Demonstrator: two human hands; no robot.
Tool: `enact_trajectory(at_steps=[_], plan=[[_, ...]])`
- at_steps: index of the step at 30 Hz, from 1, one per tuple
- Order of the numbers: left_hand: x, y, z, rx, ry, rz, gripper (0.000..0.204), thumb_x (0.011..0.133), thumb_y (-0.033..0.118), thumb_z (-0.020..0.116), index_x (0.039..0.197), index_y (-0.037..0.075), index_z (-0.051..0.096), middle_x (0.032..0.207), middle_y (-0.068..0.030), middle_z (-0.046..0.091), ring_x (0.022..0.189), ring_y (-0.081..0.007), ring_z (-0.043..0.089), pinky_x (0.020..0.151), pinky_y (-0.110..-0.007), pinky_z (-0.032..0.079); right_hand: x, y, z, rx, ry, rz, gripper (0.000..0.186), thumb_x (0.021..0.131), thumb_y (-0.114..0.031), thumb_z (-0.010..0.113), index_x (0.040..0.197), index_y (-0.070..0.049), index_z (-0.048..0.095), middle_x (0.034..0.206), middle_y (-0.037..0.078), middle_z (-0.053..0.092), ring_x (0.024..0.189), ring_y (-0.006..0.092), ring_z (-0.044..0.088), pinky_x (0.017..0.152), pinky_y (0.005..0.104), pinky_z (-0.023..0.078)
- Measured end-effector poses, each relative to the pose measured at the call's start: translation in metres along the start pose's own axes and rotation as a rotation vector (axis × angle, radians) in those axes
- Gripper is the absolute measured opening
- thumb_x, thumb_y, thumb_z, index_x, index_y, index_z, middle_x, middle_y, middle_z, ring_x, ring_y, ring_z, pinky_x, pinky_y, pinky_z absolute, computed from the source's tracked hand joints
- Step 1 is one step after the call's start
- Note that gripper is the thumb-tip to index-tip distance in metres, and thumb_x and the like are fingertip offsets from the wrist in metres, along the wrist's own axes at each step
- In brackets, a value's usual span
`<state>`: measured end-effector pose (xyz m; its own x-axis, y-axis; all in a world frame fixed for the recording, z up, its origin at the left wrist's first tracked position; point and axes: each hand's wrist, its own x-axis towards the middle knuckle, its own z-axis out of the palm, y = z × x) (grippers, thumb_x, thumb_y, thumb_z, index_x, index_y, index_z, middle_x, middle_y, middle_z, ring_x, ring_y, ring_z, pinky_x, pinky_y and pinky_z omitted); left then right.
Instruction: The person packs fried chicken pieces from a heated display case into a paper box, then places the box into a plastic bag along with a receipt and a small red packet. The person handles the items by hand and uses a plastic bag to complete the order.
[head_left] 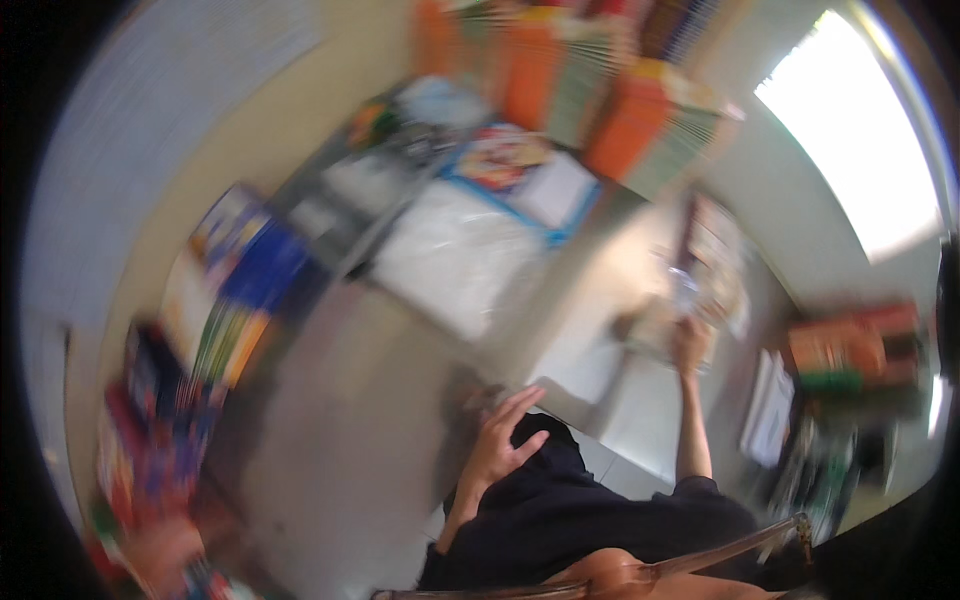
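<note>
My left hand (502,445) is raised above the near edge of the grey table (350,420). Its fingers are stretched out and nothing is in them. Farther out on the right, my right hand (690,345) is closed at the edge of a pale, brownish bundle (655,330). Something clear and shiny (683,288) shows just beyond its fingers; motion blur hides what exactly the hand grips. A white plastic-wrapped pack (455,255) lies on the table between the hands and the wall. Behind it is a blue-edged tray (555,232) with a colourful printed sheet.
Orange and green stacks of books or folders (630,125) stand at the back. Blue and multicoloured packages (255,255) line the left wall. Red and green bundles (850,345) and white papers (768,410) sit at the right. A bright window (855,130) is at upper right.
</note>
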<state>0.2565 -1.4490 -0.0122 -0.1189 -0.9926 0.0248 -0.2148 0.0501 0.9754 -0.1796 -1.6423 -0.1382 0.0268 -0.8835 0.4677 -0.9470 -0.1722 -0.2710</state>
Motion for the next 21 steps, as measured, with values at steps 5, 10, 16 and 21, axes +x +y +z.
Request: enact_trajectory(at_steps=[5, 10, 16, 21], plan=[[-0.062, 0.003, -0.023, 0.109, 0.202, -0.08, 0.061, 0.084, 0.019, 0.063, 0.14, 0.016, 0.039, 0.133, -0.012, 0.048, 0.121, -0.0319, 0.046, 0.101, -0.042, 0.038, 0.099, -0.008, 0.047, -0.172, 0.143, -0.008, 0.031, 0.087, -0.02, 0.057, 0.114, -0.003, 0.057, 0.117, 0.02, 0.058, 0.11, 0.0341, 0.054, 0.09, 0.0457, 0.043], [-0.162, -0.028, -0.036, 0.356, 1.315, -0.269, 0.049, 0.088, 0.017, 0.059, 0.132, 0.004, 0.042, 0.128, -0.0158, 0.048, 0.119, -0.0329, 0.046, 0.102, -0.042, 0.035, 0.036, -0.291, 0.072, 0.846, -0.254, -0.012, 0.034, 0.084, -0.013, 0.057, 0.116, -0.002, 0.058, 0.119, 0.015, 0.06, 0.113, 0.028, 0.055, 0.093, 0.0386, 0.043], [-0.438, -0.073, -0.091, 0.914, 2.466, -0.711, 0.043, 0.087, 0.009, 0.053, 0.127, -0.003, 0.042, 0.129, -0.0232, 0.042, 0.125, -0.0375, 0.036, 0.106, -0.044, 0.027, -0.236, -0.639, 0.003, 1.136, -1.063, -1.128, 0.018, 0.079, -0.014, 0.068, 0.096, -0.005, 0.066, 0.088, 0.015, 0.066, 0.08, 0.0299, 0.065, 0.076, 0.0383, 0.051], [-0.681, -0.127, -0.131, 1.004, 2.271, -1.45, 0.044, 0.081, 0.013, 0.06, 0.122, 0.0, 0.051, 0.123, -0.0221, 0.049, 0.116, -0.0393, 0.044, 0.1, -0.049, 0.033, -0.372, -0.79, -0.031, 0.555, -0.918, -1.289, 0.029, 0.08, -0.017, 0.068, 0.104, -0.002, 0.057, 0.09, 0.016, 0.063, 0.086, 0.0339, 0.063, 0.072, 0.0424, 0.051]])
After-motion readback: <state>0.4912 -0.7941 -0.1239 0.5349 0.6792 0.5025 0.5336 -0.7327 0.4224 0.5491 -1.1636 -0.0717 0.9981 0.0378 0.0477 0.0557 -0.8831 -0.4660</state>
